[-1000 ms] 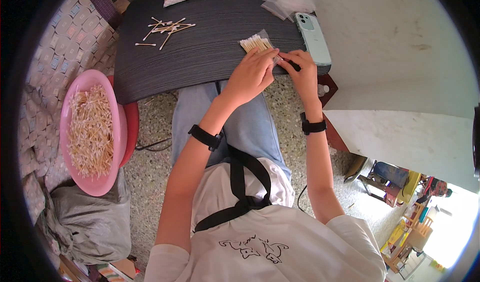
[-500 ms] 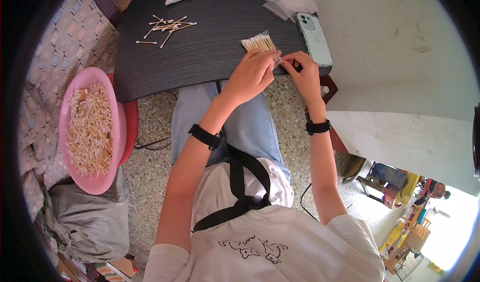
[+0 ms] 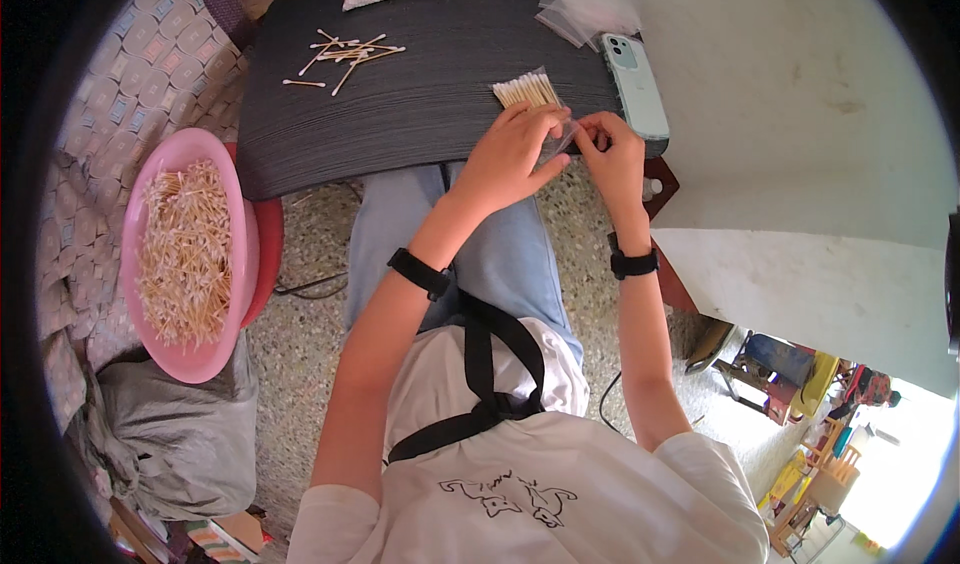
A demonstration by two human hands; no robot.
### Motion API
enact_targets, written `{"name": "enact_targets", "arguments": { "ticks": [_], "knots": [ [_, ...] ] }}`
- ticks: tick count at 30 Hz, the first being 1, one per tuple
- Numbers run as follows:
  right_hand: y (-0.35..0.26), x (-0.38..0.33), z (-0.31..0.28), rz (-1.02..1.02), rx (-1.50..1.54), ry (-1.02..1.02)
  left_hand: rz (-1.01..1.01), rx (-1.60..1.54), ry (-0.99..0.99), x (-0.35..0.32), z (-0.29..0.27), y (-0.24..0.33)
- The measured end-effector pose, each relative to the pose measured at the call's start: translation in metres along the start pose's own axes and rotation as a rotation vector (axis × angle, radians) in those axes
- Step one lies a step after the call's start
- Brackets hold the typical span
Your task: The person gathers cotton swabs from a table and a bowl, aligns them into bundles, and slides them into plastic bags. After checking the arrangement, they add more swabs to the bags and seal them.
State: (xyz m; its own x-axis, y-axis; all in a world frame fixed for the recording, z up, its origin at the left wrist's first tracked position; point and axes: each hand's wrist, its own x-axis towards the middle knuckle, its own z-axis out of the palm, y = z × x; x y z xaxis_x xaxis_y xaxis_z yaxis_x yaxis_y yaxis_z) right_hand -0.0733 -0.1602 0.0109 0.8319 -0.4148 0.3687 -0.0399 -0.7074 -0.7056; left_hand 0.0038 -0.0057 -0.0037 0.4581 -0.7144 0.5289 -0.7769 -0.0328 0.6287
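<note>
- At the near right part of the tabletop [image 3: 430, 104], a clear bag [image 3: 557, 147] of cotton swabs [image 3: 524, 90] lies under the person's hands.
- The swabs sit side by side, white tips pointing to the far edge and a little left; their long axis runs back toward the person, leaning slightly right.
- The swab-free end of the bag points toward the person and to the right.
- The left hand [image 3: 515, 152] lies across the bag, its bent fingers on the plastic and its thumb spread well away from them.
- The right hand [image 3: 614, 152] has thumb and forefinger closed together on the bag's right edge.
- Beyond the right hand, a pale phone [image 3: 637, 86] lies lengthwise along the tabletop's right edge.
- To the left, loose swabs [image 3: 352, 54] cross at mixed angles; one lies apart, nearly sideways.
</note>
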Motion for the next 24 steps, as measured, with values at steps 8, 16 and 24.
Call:
{"name": "enact_targets", "arguments": {
  "ticks": [8, 16, 24],
  "knots": [
    [-0.006, -0.016, 0.0, 0.155, -0.079, 0.112, 0.064, 0.436, -0.01, -0.006, 0.015, -0.002],
    [-0.016, -0.009, 0.015, 0.111, -0.212, 0.174, -0.062, 0.504, 0.056, 0.0, 0.016, 0.0],
    [-0.011, 0.005, 0.014, 0.079, -0.192, 0.029, -0.042, 0.421, 0.104, 0.003, 0.01, -0.005]
  ]
}}
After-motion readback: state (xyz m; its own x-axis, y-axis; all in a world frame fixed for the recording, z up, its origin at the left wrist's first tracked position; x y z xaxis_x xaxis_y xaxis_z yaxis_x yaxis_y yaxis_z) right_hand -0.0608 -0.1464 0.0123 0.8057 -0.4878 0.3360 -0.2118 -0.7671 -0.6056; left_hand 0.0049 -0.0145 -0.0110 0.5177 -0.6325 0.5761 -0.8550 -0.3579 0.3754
